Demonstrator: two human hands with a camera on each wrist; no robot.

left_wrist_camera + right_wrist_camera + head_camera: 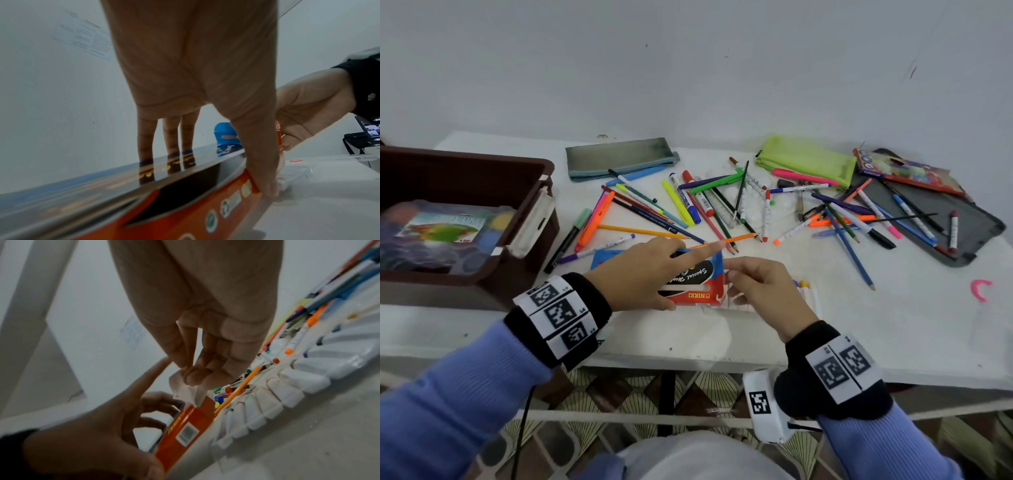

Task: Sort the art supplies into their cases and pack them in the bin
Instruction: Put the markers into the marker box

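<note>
A red-and-blue marker box (pixel 700 286) lies on the white table (pixel 893 325) near its front edge. My left hand (pixel 674 274) grips the box, thumb on the near edge, fingers on the far side and index finger stretched out. My right hand (pixel 732 284) pinches the white end flap (pixel 183 390) of the box (pixel 185 426). Beside the box's end lies a white ridged marker tray (pixel 287 386), partly under my right hand (pixel 191 373). In the left wrist view my thumb (pixel 263 178) presses the box (pixel 185 211). A brown bin (pixel 530 212) stands at the left.
A paint palette set (pixel 441 229) lies in the bin. Loose pens, markers and pencils (pixel 722 202) are scattered across the middle. A grey pouch (pixel 619 159), a green pouch (pixel 804 159), a coloured-pencil box (pixel 904 171) and a dark flat case (pixel 976 233) lie toward the back.
</note>
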